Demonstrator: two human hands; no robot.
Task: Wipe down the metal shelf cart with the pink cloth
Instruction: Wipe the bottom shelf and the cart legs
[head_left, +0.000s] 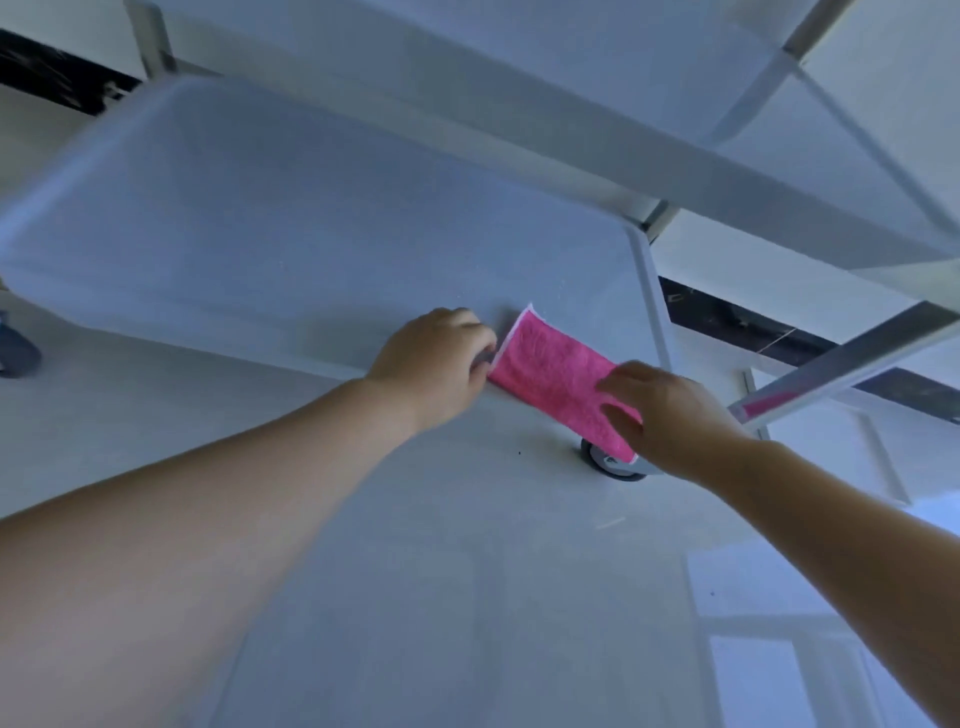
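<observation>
Fingers of both the left hand (439, 364) and right hand (670, 415) pinch opposite ends of the pink cloth (556, 382), stretched over the shelf (260, 234) edge.

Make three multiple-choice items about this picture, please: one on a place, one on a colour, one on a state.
1. Where does the cloth lie?
A. on the floor
B. at the near edge of the lower shelf
C. on the top shelf

2. What colour is the cloth?
A. pink
B. green
C. yellow

3. How is the cloth held?
A. by neither hand
B. by the left hand only
C. by both hands

Answers: 1 B, it drapes over the shelf's front rim; 2 A, bright pink; 3 C, the left hand pinches one end and the right hand grips the other.
</observation>
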